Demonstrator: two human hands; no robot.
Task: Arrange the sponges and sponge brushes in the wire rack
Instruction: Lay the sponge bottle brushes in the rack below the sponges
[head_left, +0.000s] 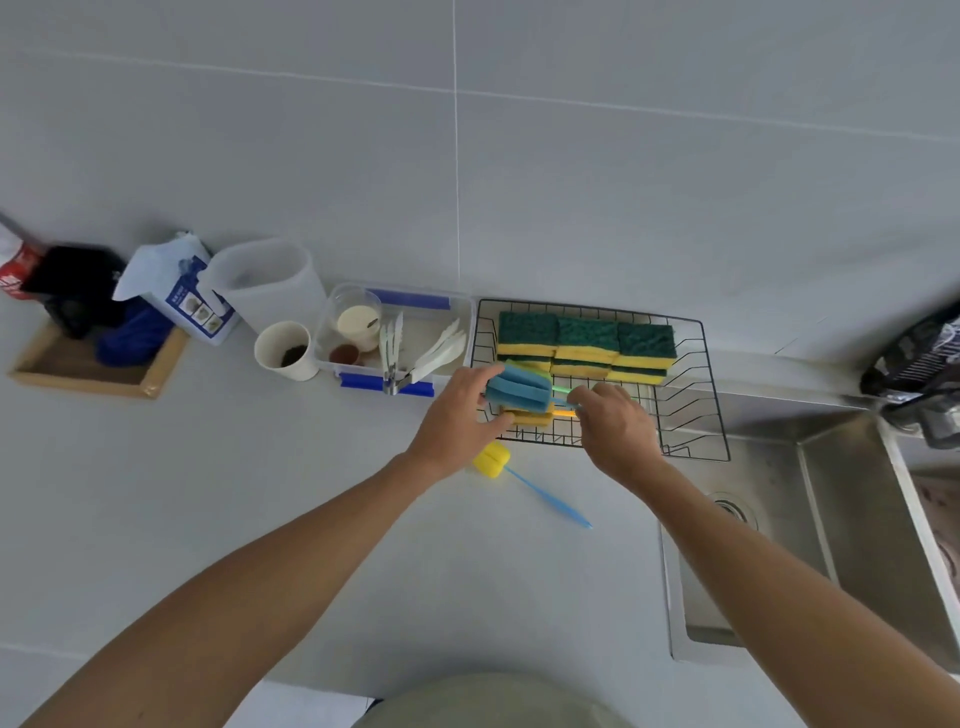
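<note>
Both hands over rack (691, 395): left hand (457, 421) fingers curled round blue brush (519, 387) head, right hand (615, 426) pinching its handle. Six sponges (587, 345) stacked at rack's back; yellow brush (493, 460) lies on counter (311, 493) just outside.

Black metal wire rack (691, 364), rough green-topped foam sponges (587, 343), brushed steel sink (831, 467), matt white counter (260, 467)

Lighting: even, soft, cool daylight tone; source not in view. Shadows: faint, diffuse, under the forearms and beside the rack (597, 379). Glare: mild sheen on the sink (810, 525) steel. Focus: centre fairly sharp; hands slightly smeared. Edges: strong wide-angle bending, wall tile lines curve; items at far left and far right blurred and stretched.
</note>
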